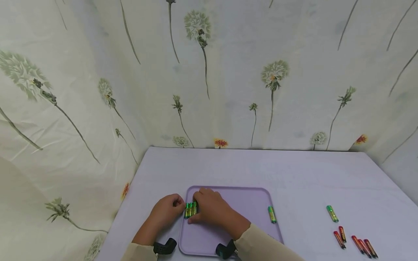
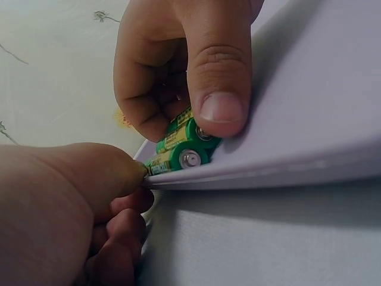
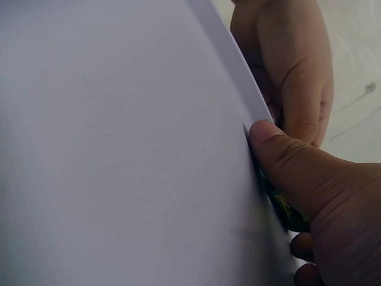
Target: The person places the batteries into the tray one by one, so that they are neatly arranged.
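A row of several green-and-yellow batteries (image 1: 191, 210) lies side by side along the left rim of a lilac tray (image 1: 235, 203). My right hand (image 1: 213, 210) pinches batteries of this row, its thumb (image 2: 221, 110) at their near ends and its fingers bent over the far ends. Beside the row, my left hand (image 1: 166, 212) pinches the tray's left rim, thumb above close to the outermost battery (image 2: 178, 159) and fingers curled underneath. Another green battery (image 1: 272, 214) lies against the tray's right rim. In the right wrist view, the thumb hides most of the row.
Right of the tray, a green battery (image 1: 332, 213) lies on the white-covered table (image 1: 307, 174). Nearer the front are several red batteries (image 1: 339, 240) in two small groups. Behind the table hangs a flower-print cloth (image 1: 235, 72).
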